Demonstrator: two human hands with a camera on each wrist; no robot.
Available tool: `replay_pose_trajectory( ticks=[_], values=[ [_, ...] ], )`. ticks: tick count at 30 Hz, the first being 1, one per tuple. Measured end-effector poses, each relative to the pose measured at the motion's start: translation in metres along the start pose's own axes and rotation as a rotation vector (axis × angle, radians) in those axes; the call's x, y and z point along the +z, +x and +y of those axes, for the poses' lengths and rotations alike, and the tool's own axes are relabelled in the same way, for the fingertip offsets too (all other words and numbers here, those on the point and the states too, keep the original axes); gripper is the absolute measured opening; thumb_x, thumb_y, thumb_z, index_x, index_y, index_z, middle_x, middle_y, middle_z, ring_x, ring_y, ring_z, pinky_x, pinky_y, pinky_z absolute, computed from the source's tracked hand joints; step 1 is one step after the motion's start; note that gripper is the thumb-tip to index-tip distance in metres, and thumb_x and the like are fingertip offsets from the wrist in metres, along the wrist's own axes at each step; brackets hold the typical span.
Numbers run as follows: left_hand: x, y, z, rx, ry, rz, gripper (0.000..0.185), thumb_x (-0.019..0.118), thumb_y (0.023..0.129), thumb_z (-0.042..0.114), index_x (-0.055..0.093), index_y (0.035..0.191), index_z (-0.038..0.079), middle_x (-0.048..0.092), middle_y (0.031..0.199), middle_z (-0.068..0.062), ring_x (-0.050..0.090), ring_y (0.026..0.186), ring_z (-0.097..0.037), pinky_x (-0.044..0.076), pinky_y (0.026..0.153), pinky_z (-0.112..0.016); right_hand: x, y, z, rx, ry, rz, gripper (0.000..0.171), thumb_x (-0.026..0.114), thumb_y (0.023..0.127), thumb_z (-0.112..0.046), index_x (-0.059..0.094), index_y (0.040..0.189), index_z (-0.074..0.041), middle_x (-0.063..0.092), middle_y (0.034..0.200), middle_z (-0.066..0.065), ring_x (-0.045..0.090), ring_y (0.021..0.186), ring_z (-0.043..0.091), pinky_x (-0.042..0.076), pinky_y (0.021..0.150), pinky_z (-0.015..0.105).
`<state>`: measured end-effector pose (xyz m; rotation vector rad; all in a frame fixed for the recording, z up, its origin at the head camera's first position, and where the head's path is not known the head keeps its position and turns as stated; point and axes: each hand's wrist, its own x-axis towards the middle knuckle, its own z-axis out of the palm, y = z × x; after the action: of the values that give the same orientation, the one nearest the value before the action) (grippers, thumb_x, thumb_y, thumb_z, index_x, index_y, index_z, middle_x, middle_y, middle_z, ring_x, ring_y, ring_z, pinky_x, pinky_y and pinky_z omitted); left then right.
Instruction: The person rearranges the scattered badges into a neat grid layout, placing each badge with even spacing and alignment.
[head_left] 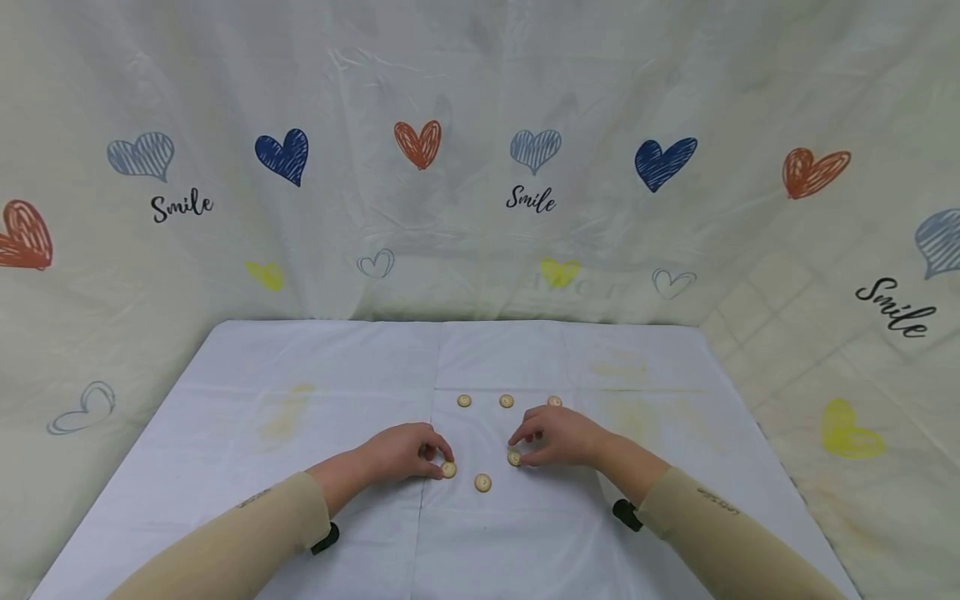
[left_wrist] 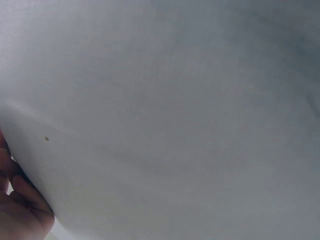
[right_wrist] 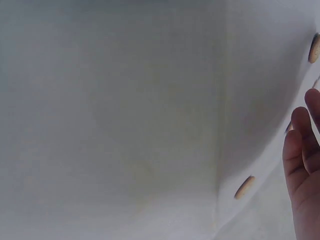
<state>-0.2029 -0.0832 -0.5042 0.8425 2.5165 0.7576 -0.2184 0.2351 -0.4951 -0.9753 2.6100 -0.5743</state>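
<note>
In the head view, my left hand [head_left: 408,452] has its thumb and a finger at the edge of a round beige disc [head_left: 448,470] with a ringed face, pinching it at the table surface. My right hand [head_left: 561,437] holds a similar disc [head_left: 513,458] between thumb and forefinger. Between the hands and slightly nearer lies another beige disc [head_left: 483,483]. The left wrist view catches only part of the left hand [left_wrist: 22,205], its disc hidden. In the right wrist view, the right hand's fingers [right_wrist: 295,155] show at the right edge, beside a disc [right_wrist: 245,187].
Behind the hands, a row holds a left disc [head_left: 464,401], a middle disc [head_left: 507,401] and a right disc [head_left: 554,401], the last just beyond the right hand's knuckles. A white cloth [head_left: 360,358] with faint yellow stains covers the table. A heart-patterned curtain [head_left: 480,225] hangs behind.
</note>
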Motion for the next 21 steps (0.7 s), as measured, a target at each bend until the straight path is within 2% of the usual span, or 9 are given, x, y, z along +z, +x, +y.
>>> replay_pose_trajectory(
  ticks=[7, 14, 21],
  values=[
    [-0.0009, -0.0008, 0.0015, -0.003, -0.003, -0.001, 0.015, 0.081, 0.083, 0.028, 0.075, 0.097, 0.032, 0.053, 0.078, 0.011, 0.049, 0.072, -0.006, 0.042, 0.069, -0.026, 0.0035, 0.0017, 0.0000, -0.006, -0.046, -0.032, 0.022, 0.080, 0.082, -0.035, 0.078, 0.103, -0.030, 0.057, 0.088, -0.020, 0.050, 0.083, 0.001, 0.046, 0.078, 0.026],
    [0.0003, 0.0005, 0.0003, -0.003, 0.010, 0.002, 0.015, 0.081, 0.084, 0.029, 0.075, 0.097, 0.033, 0.053, 0.078, 0.012, 0.049, 0.073, -0.006, 0.042, 0.069, -0.027, 0.0052, 0.0032, -0.0013, -0.042, -0.125, -0.021, 0.020, 0.079, 0.083, -0.036, 0.078, 0.102, -0.029, 0.055, 0.086, -0.021, 0.049, 0.082, 0.000, 0.045, 0.077, 0.025],
    [0.0001, 0.0002, 0.0002, -0.003, 0.004, 0.000, 0.015, 0.081, 0.083, 0.028, 0.075, 0.097, 0.032, 0.053, 0.078, 0.011, 0.049, 0.073, -0.006, 0.042, 0.070, -0.026, 0.0042, 0.0037, -0.0069, -0.050, -0.125, -0.003, 0.018, 0.078, 0.083, -0.034, 0.077, 0.100, -0.029, 0.056, 0.086, -0.019, 0.050, 0.081, 0.000, 0.045, 0.075, 0.024]
  ],
)
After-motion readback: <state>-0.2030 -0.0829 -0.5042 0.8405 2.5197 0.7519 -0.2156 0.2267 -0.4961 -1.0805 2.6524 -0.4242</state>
